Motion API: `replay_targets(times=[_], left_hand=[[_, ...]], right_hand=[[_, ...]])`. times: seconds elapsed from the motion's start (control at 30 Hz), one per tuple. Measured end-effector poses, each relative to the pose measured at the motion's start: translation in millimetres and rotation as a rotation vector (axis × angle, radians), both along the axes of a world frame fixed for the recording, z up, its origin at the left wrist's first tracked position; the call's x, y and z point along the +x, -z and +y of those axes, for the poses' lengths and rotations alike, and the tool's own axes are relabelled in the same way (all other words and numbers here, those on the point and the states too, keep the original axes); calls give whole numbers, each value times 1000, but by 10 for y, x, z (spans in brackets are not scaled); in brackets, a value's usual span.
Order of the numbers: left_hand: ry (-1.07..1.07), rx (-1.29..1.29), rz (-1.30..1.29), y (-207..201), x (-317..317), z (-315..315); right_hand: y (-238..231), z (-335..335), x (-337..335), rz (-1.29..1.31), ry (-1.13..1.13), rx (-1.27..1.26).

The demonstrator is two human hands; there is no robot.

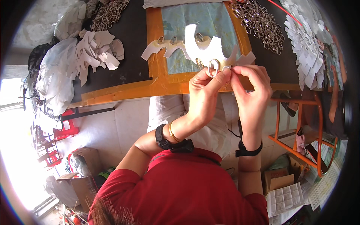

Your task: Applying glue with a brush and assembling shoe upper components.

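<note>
Just above the table's near edge, both my hands work at a white cut-out strip (206, 48) with curved notches and pointed tabs. Oval metal rings (173, 40) sit in several of its notches. My left hand (204, 92) is closed, thumb and fingers pinching the strip's near edge beside an upright metal ring (213, 68). My right hand (254, 83) meets it thumb to thumb, its thumb and index finger pinched at the strip's right part. The exact spot between the fingertips is partly hidden. The strip's left end reaches out over the taped table top.
Piles of metal rings lie at the far left (109, 15) and far right (258, 26). White cut-out pieces (98, 52) are heaped at left; more white strips (305, 52) hang at right. An orange-framed stool (318, 131) and cardboard boxes (279, 179) stand on the floor.
</note>
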State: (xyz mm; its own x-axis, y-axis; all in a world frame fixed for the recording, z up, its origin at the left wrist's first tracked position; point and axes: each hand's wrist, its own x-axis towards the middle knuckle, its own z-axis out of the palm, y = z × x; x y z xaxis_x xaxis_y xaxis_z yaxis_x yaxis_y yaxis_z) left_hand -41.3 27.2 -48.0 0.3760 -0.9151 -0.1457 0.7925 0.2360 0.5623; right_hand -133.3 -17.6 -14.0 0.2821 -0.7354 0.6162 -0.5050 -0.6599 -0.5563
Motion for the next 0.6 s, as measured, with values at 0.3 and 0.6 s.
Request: replay_targets(times=[0.3,0.6], left_hand=[[65,-14,-640,35,183,3],[-89,-3,-392,59,128,-62]], right_hand=[[-151,-120,-134,-25,-178,322],[40,13,-24,-140,-98,327]])
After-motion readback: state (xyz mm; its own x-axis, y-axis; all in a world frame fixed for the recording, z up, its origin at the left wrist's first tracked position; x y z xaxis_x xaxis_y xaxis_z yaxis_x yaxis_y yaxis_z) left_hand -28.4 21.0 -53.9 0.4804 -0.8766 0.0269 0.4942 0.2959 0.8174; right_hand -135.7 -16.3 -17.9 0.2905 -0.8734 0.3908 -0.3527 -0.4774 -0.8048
